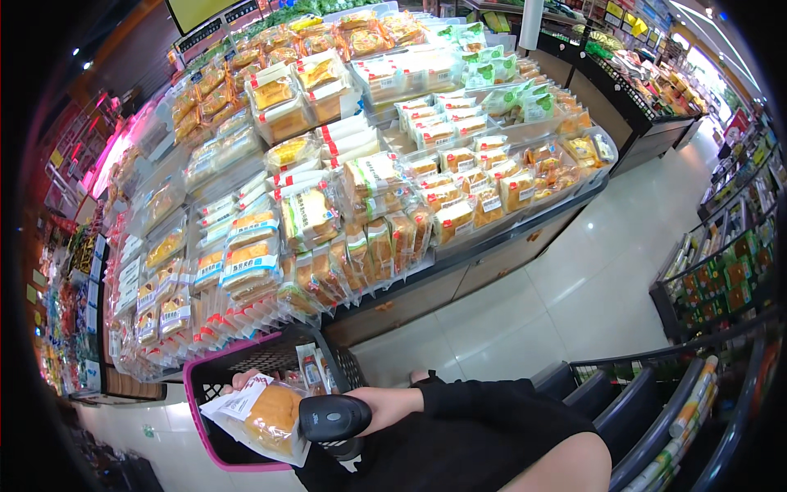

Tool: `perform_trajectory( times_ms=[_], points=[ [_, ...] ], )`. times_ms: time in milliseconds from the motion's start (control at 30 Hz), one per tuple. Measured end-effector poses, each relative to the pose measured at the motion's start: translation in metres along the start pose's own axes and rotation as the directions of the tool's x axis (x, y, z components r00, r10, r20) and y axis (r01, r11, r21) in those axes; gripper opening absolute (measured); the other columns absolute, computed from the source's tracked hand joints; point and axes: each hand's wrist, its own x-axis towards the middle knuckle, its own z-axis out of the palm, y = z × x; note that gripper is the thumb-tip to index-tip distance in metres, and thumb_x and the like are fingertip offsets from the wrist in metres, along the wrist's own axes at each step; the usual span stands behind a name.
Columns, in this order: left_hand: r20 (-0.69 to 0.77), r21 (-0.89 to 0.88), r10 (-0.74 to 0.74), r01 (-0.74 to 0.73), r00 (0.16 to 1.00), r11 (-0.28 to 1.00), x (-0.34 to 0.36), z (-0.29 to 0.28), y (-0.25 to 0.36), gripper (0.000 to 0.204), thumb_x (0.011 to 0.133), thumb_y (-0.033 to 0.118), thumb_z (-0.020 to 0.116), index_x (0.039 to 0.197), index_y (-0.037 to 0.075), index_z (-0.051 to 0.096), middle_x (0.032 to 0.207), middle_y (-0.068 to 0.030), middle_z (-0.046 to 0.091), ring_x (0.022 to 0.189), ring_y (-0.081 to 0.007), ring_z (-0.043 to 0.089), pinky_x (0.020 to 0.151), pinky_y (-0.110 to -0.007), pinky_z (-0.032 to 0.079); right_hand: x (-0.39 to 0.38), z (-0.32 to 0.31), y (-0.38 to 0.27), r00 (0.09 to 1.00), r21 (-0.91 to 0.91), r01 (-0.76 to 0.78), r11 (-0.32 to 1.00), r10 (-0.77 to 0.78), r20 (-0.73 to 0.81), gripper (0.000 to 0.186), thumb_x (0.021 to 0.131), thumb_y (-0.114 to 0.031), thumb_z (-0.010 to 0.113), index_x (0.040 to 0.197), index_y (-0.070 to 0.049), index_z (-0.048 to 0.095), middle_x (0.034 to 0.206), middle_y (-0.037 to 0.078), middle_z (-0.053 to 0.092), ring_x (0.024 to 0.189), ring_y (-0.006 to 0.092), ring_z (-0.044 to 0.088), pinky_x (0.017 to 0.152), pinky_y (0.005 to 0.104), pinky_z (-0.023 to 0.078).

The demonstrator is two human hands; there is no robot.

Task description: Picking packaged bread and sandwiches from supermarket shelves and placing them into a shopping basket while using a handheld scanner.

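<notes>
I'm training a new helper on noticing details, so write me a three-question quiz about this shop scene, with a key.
1. What is the right hand holding?
2. True or false: the basket rim is green.
3. Fill the gap: the left hand grips a clear bag of ____.

Key:
1. A black handheld device, apparently a scanner.
2. False; it is pink.
3. Bread.
</notes>
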Motion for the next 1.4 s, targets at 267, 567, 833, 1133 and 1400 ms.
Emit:
perform_trajectory(
  times_ms=[267,567,833,1133,1400],
  points=[
    [0.015,-0.047,0.055,-0.054,0.998,0.997,0.000,0.024,-0.024,0.019,0.080,0.017,0.049,0.091,0.001,0.047,0.078,-0.0096,0.044,0.077,-0.0182,0.044,0.074,-0.032,0.040,-0.021,-0.012,-0.013,0.990,-0.059,-0.078,0.995,0.070,-0.118,0.056,0.066,-0.010,0.069,0.114,0.001,0.042,0.107,0.011,0.054,0.099,0.0153,0.050,0.086,0.0294,0.039],
    [-0.297,0.681,0.032,0.189,0.954,0.707,-0.019,-0.039,0.073,0.012,0.081,0.000,0.050,0.089,0.008,0.050,0.079,-0.0015,0.049,0.075,-0.0136,0.051,0.078,-0.036,0.044,-0.016,-0.011,-0.005,0.960,-0.096,-0.231,0.968,0.211,-0.181,0.054,0.065,-0.008,0.069,0.113,0.000,0.045,0.104,0.008,0.055,0.096,0.0143,0.051,0.084,0.0277,0.039],
    [-0.313,0.892,0.149,0.236,0.938,0.386,-0.033,-0.067,0.124,0.009,0.079,-0.002,0.051,0.083,0.006,0.050,0.076,0.0002,0.048,0.073,-0.0092,0.050,0.072,-0.022,0.041,0.009,0.002,0.023,0.933,-0.182,-0.342,0.922,0.309,-0.186,0.047,0.065,-0.007,0.068,0.107,0.001,0.048,0.098,0.007,0.057,0.093,0.0150,0.053,0.083,0.0272,0.040],
    [-0.100,0.928,-0.034,0.081,0.994,-0.363,-0.037,-0.064,0.134,0.011,0.066,-0.007,0.058,0.075,0.000,0.056,0.079,-0.0076,0.048,0.077,-0.0202,0.051,0.067,-0.027,0.043,0.063,0.022,0.028,0.919,-0.247,-0.395,0.885,0.382,-0.102,0.037,0.064,-0.007,0.068,0.097,0.001,0.053,0.089,0.006,0.060,0.083,0.0109,0.054,0.076,0.0259,0.043],
    [-0.183,0.874,-0.030,0.149,0.983,-0.463,-0.069,-0.095,0.135,0.005,0.068,0.002,0.061,0.073,0.003,0.058,0.074,-0.0078,0.052,0.075,-0.0226,0.053,0.065,-0.030,0.044,0.067,0.042,0.038,0.883,-0.284,-0.468,0.837,0.433,-0.182,0.040,0.063,-0.006,0.069,0.099,0.001,0.053,0.094,0.008,0.060,0.089,0.0133,0.055,0.079,0.0275,0.042]
  ],
)
